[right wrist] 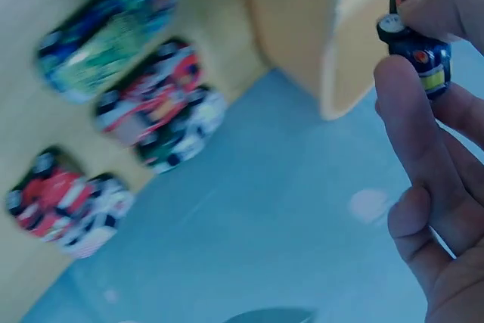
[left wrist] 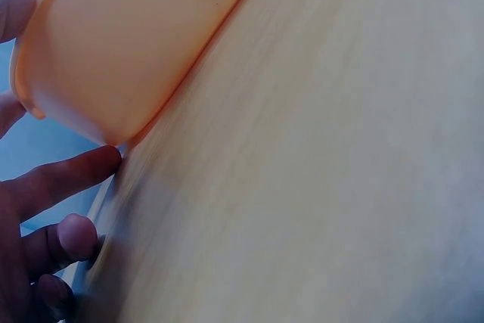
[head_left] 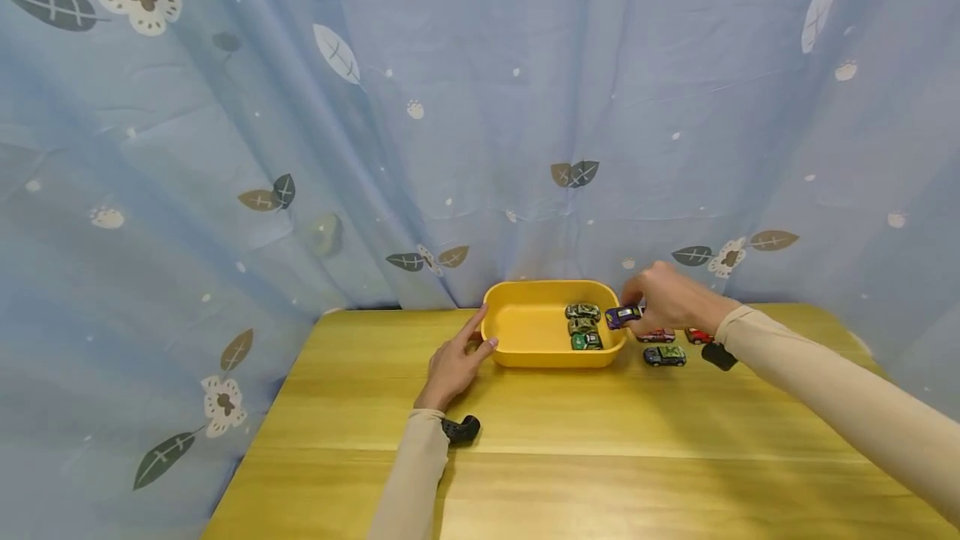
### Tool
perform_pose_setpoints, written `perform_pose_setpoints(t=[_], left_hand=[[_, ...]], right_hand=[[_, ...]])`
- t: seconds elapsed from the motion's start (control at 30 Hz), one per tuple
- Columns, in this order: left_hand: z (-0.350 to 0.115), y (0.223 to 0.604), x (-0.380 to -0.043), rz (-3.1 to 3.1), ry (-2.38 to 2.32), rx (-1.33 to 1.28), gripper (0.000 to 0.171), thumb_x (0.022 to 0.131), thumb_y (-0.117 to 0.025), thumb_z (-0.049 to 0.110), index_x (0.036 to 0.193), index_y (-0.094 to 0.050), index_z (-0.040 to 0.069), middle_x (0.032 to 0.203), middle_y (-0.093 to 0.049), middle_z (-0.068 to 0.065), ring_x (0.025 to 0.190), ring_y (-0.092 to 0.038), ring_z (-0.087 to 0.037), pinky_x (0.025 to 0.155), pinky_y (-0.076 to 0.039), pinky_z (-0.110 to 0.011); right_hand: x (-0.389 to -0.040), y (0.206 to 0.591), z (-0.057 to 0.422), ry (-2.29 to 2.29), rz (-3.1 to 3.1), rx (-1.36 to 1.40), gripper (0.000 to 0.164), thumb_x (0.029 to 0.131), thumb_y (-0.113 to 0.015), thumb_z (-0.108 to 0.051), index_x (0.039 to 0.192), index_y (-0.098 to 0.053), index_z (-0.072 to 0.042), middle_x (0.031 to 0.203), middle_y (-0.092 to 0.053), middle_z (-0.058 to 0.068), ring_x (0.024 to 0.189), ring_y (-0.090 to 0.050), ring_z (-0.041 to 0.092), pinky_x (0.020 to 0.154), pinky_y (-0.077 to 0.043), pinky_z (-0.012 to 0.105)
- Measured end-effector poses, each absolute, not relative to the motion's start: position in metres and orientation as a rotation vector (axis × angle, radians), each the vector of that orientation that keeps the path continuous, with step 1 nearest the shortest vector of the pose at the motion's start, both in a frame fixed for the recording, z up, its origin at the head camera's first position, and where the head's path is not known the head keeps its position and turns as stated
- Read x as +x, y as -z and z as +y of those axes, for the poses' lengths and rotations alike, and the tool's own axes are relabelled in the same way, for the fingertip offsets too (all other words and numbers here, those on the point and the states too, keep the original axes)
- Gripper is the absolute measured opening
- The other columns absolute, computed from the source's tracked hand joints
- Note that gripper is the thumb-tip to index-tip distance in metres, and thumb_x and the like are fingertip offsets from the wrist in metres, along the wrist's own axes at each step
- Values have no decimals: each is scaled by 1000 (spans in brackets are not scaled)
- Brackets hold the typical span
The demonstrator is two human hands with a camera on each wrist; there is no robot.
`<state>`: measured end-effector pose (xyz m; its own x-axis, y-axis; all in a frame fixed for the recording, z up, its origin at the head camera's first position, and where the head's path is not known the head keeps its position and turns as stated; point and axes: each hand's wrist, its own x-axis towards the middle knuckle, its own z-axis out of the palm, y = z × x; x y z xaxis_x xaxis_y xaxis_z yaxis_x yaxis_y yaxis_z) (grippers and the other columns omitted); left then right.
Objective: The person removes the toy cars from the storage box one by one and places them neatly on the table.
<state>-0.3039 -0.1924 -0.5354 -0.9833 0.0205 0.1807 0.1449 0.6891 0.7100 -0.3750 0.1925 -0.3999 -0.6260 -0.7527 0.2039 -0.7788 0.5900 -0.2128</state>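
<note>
A yellow plastic basin (head_left: 525, 361) stands at the back of the table, with several toy cars lined up in its right part, among them a green car (head_left: 587, 342). At its left end my left hand (head_left: 452, 369) rests with thumb and forefinger spread along the rim; in the left wrist view a fingertip (left wrist: 106, 160) touches the basin's outer wall low down. Over the basin's right rim, my right hand (head_left: 663, 298) pinches a dark purple toy car (head_left: 621, 317) between thumb and fingers. The right wrist view shows this car's wheels and dark body raised off the table.
Right of the basin, more toy cars lie on the wooden table (head_left: 570, 490): a blue-green car (head_left: 664, 356), a red-and-white car (right wrist: 155, 100) and a red car (right wrist: 57, 202), with pale cars beside them. A blue patterned curtain (head_left: 480, 148) hangs behind the table's back edge.
</note>
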Motion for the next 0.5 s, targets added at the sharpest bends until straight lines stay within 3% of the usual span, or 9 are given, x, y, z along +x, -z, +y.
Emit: perform_pose_setpoints(t=[0.23,0.5], left_hand=[[-191,536,-302,-2724,1174,-142,67,103,-60,60,165,-36,46,132,-76,-2,116,-71,-34,101,-45,-58],[-192,535,-302,-2729,1204,-131,65,104,-62,55,164,-35,50,133,-76,-2,124,-68,-38,105,-42,-64]], right_hand=[[-364,410,233,-426,-2714,1237,24,77,-90,-16,100,-85,-9,94,-83,5,76,-77,15,66,-61,31],[-358,415,268,-284,-2753,1173,22,69,-92,-16,90,-85,-14,84,-80,-4,70,-71,7,66,-60,34]])
